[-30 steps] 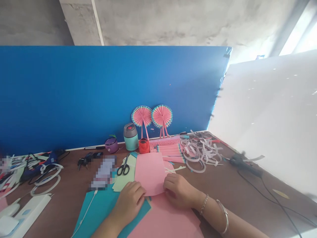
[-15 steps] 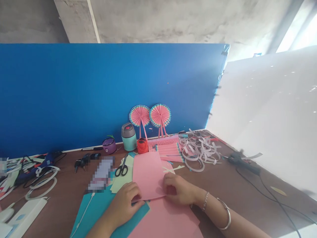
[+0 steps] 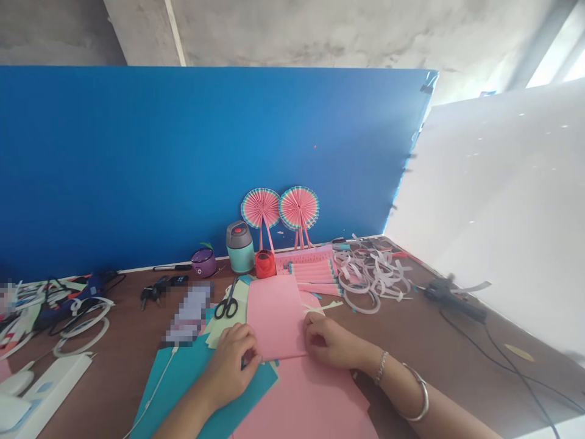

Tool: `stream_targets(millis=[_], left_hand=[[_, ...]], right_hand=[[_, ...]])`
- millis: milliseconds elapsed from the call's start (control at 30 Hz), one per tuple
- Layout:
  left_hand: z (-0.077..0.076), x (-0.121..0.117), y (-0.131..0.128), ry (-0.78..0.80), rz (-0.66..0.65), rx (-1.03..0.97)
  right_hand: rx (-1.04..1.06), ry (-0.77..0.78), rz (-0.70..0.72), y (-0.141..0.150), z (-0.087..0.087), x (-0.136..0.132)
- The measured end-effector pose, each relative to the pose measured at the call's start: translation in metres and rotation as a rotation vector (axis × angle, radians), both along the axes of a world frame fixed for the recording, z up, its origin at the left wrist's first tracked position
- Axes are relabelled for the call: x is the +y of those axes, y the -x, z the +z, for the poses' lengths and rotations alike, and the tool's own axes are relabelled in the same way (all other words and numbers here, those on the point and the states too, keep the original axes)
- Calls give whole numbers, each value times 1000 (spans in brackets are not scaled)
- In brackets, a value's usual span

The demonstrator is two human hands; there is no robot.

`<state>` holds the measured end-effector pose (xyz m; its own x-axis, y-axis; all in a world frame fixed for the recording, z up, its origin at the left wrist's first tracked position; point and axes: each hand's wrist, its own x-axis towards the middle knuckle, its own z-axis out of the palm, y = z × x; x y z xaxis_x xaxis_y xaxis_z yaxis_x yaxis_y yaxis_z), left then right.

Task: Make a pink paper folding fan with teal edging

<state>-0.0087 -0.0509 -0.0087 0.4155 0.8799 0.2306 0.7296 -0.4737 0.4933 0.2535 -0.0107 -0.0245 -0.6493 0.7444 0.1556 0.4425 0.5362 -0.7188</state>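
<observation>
A pink sheet of paper (image 3: 276, 317) lies in front of me, with a narrow band along its near edge that looks folded. My left hand (image 3: 235, 361) is closed at its near left corner, fingertips curled against the edge. At the near right corner my right hand (image 3: 333, 342) pinches the paper between curled fingers and thumb. More pink paper (image 3: 306, 402) is spread under and in front of it. Teal paper (image 3: 183, 378) lies beneath my left hand. Black scissors (image 3: 226, 306) rest on pale green paper (image 3: 237, 299) to the left.
Two round pink pleated fans (image 3: 298, 208) lean on the blue partition (image 3: 183, 152). Folded pink strips (image 3: 315, 270), a red roll (image 3: 265, 264), a teal flask (image 3: 240, 253) and curled white strips (image 3: 375, 274) stand behind. A power strip (image 3: 55, 393) and cables lie left; a black device (image 3: 452, 302) lies right.
My hands have shifted slightly at the sheet's near edge, where the narrow band now lies flatter. The camera view has moved a little.
</observation>
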Motion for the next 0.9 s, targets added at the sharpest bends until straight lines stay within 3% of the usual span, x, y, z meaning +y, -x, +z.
stream_targets(millis=[367,700,900], left_hand=[[-4,0,-2,-2,75,75],[-6,5,1,20,95,77],[-6,2,-1,53,128,47]], right_hand=[[-90,-8,-42,6,8,-2],[-112,-2,-74,7,5,-4],[-172,-150,-63,9,13,-9]])
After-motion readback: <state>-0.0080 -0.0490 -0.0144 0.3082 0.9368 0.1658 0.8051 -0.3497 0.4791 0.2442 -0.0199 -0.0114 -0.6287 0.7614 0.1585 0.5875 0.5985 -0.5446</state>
